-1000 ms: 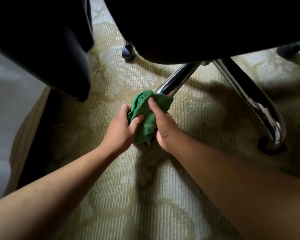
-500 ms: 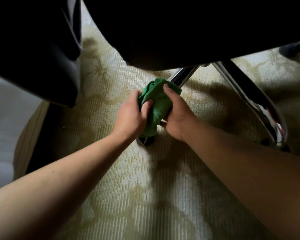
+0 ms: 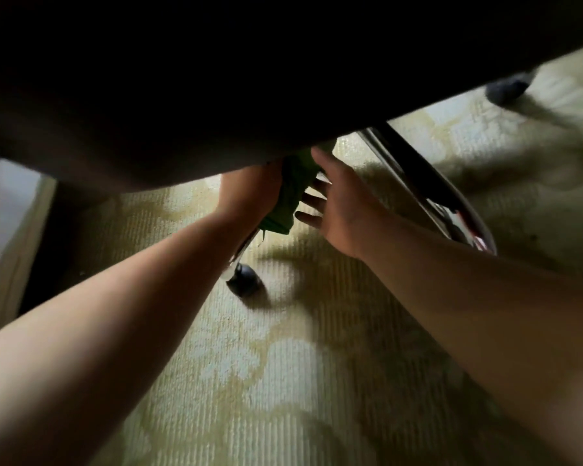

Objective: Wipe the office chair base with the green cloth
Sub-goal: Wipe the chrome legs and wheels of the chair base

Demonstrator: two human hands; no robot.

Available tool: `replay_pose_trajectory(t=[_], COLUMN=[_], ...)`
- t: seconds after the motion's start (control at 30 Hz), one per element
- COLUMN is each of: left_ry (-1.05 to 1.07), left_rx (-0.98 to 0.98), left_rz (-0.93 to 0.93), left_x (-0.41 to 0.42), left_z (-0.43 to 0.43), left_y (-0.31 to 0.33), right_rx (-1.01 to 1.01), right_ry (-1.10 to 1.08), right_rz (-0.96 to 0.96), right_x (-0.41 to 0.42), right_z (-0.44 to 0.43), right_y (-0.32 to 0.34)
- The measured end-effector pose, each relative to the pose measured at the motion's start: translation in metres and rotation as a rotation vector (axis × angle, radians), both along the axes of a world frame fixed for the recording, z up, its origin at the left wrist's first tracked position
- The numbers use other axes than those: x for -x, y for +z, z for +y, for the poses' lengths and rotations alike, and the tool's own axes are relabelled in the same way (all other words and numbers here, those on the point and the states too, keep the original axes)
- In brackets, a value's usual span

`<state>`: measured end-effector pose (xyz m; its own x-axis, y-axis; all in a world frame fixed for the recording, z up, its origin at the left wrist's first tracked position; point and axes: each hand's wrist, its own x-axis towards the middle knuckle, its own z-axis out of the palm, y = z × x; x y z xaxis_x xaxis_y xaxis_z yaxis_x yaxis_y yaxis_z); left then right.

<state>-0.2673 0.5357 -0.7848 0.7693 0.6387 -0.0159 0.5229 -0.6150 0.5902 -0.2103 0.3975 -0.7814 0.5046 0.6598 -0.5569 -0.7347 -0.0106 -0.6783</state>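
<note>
The green cloth (image 3: 288,196) is bunched round a chrome leg of the office chair base (image 3: 241,253), just below the dark seat. My left hand (image 3: 249,186) holds the cloth from the left, with its fingertips hidden under the seat and behind the cloth. My right hand (image 3: 342,203) is open beside the cloth on the right, fingers spread and straight, their tips at the cloth's edge. The leg runs down under my left forearm to a dark caster (image 3: 244,282). A second chrome leg (image 3: 431,186) slants away behind my right hand.
The dark chair seat (image 3: 249,79) fills the upper part of the view and hides the base's hub. Another caster (image 3: 505,87) stands at the far right. Pale patterned carpet (image 3: 283,381) covers the floor. A dark shape and a pale wall strip (image 3: 11,203) border the left.
The cloth and both hands have slid up the leg toward the hub, uncovering the caster. My right hand has let go of the cloth and spread its fingers. The view has dipped under the seat.
</note>
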Motion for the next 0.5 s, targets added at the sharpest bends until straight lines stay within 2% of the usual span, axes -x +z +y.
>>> replay_pose_trajectory(t=[0.2,0.5], left_ry=[0.022,-0.085], left_rx=[-0.006,-0.04], left_rz=[-0.01,0.018], left_x=[-0.038,-0.019], left_z=[-0.006,0.004], left_y=[0.0,0.006], right_rx=[0.008,0.004], right_ry=[0.028,0.065], right_rz=[-0.044,-0.04], right_x=[-0.015,-0.008], right_z=[-0.016,-0.014], right_y=[0.005,0.01])
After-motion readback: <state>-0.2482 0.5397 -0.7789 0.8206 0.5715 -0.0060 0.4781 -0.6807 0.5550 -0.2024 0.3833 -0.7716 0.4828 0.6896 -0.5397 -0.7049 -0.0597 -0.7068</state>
